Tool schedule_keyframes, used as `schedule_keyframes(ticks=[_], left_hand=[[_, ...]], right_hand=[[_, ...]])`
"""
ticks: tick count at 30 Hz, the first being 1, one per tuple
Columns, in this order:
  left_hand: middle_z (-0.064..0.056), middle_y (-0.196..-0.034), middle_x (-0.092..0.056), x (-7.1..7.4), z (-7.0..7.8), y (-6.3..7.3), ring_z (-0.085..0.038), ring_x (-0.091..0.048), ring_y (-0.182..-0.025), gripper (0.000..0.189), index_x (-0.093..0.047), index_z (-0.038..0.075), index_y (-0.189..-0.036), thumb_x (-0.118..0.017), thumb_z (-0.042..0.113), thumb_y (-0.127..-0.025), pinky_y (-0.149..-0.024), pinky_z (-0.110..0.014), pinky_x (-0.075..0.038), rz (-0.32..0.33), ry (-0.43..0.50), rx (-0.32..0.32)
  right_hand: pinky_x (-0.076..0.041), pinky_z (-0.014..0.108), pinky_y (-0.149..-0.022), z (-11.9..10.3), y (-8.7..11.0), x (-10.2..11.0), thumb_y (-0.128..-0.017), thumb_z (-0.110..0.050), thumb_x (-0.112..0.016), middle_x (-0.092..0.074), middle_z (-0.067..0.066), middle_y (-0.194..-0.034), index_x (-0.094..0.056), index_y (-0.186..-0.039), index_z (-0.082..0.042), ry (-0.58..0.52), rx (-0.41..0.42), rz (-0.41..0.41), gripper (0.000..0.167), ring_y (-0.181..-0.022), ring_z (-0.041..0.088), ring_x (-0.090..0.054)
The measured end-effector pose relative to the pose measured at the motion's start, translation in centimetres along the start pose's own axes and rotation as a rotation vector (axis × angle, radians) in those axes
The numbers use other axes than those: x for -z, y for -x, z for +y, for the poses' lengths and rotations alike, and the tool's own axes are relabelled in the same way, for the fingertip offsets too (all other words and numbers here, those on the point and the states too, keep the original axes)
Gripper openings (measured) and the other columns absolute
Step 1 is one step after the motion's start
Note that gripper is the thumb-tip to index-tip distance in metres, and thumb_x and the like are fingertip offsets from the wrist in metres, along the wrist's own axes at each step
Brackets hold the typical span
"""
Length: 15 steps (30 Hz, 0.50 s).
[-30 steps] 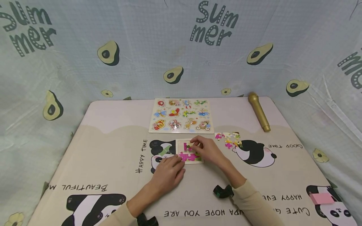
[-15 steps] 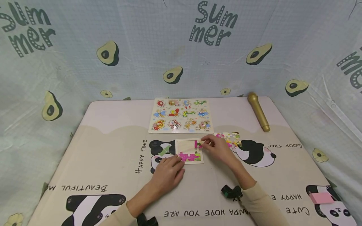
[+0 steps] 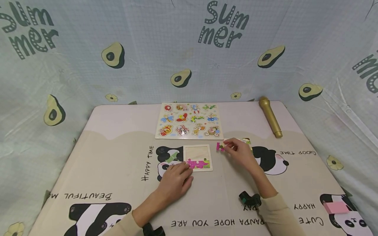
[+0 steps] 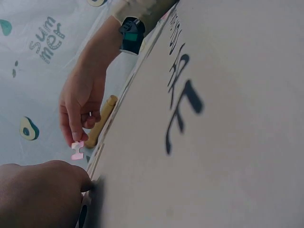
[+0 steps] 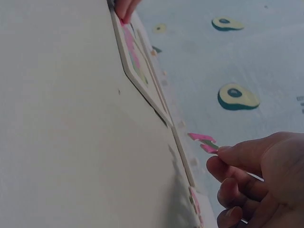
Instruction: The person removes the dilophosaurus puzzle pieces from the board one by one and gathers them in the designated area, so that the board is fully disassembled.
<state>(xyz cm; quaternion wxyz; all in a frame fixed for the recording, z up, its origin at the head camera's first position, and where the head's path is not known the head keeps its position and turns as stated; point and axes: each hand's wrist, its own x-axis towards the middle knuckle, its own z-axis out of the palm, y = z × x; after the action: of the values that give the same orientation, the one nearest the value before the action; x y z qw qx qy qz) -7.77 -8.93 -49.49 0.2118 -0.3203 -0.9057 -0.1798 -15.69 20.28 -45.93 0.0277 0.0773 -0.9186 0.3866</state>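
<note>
My right hand (image 3: 240, 155) pinches a pink and green jigsaw piece (image 3: 220, 147) between thumb and fingertips; the right wrist view shows this piece (image 5: 201, 137) raised off the table. It is over the table, right of a small wooden puzzle frame (image 3: 211, 158). Along the near side of that frame lies a row of joined pink and green pieces (image 3: 198, 164); the rest of its bed is bare wood. My left hand (image 3: 175, 180) rests with its fingertips on the frame's near left corner. Partly hidden behind my right hand are more loose pieces (image 3: 247, 141).
A board with bug pictures (image 3: 189, 121) lies beyond the frame. To the far right is a gold microphone-shaped object (image 3: 270, 117). A pink block (image 3: 336, 207) sits near the right edge, and the tablecloth carries printed pandas and words.
My right hand has lifted the pink and green piece out from over the frame and carried it right, towards the loose pieces. My left hand has stayed on the frame's corner.
</note>
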Motion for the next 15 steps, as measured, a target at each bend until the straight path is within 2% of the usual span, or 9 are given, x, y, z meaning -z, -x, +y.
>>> schedule_keyframes(ticks=[10, 15], left_hand=[[-0.005, -0.116, -0.072, -0.1, -0.1, 0.1, -0.025, -0.066, -0.116, 0.026, -0.077, 0.012, -0.109, -0.072, 0.027, -0.089, -0.095, -0.043, -0.052, -0.003, 0.004, 0.003], [-0.006, -0.117, -0.072, -0.1, -0.1, 0.0, -0.026, -0.066, -0.117, 0.026, -0.077, 0.011, -0.110, -0.072, 0.027, -0.089, -0.096, -0.043, -0.052, -0.006, 0.012, 0.005]], right_hand=[[-0.043, 0.022, -0.056, 1.1, 0.0, 1.0, -0.095, -0.018, -0.067, -0.069, 0.009, -0.091, -0.071, -0.116, -0.007, -0.001, -0.050, 0.002, 0.024, -0.073, 0.017, -0.055], [-0.042, 0.023, -0.057, 1.7, -0.1, 1.2, -0.095, -0.016, -0.067, -0.068, 0.009, -0.089, -0.070, -0.113, -0.005, 0.030, -0.053, -0.001, 0.022, -0.072, 0.016, -0.053]])
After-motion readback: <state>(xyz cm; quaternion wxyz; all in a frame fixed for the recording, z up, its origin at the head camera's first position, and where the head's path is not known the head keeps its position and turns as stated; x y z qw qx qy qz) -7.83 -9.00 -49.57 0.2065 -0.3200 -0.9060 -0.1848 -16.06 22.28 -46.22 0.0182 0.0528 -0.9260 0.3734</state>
